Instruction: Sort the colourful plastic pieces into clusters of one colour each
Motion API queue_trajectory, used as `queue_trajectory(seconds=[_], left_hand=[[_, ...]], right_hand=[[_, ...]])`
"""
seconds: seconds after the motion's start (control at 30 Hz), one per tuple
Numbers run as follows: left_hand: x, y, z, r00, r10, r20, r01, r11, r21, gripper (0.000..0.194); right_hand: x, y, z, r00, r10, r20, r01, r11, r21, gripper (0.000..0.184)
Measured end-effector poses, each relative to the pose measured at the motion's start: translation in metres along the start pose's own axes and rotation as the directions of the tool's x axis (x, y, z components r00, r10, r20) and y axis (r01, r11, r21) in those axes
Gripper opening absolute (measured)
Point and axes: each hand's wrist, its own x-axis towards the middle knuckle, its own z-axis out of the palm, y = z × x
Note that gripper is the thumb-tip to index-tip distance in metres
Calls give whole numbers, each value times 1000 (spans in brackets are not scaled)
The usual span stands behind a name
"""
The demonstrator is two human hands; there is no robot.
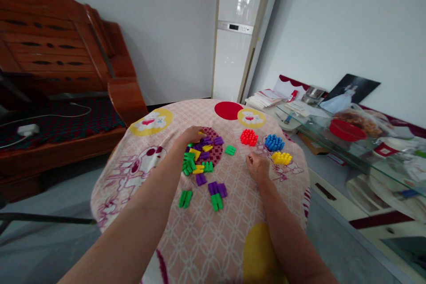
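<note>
From where I stand, bare tablecloth (233,239) opens on the far side of the lone green block (230,149), and on its near side a lane runs toward the person between the joined purple-and-green pieces (216,202) and the right forearm (278,217). Left of that block, the loose pile (189,163) and the left hand (192,135) bar the way; right of it, the right hand (258,167) and red cluster (249,137) obstruct, with the blue cluster (274,143) and yellow cluster (282,158) farther out.
</note>
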Motion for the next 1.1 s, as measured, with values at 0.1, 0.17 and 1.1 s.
queue_trajectory(seconds=[0.1, 0.17, 1.1], left_hand=[[-18, 13, 11, 987, 162, -19, -163, 972, -168, 34], [-33, 23, 19, 969, 245, -33, -245, 935, -257, 34], [-78, 8, 39, 933, -92, -349, 75, 995, -62, 33]], right_hand=[[0, -1, -1, 1000, -3, 12, 3, 1000, -15, 24], [1, -3, -2, 1000, 8, 30, -8, 1000, -24, 22], [10, -85, -16, 979, -192, 75, 169, 957, 235, 28]])
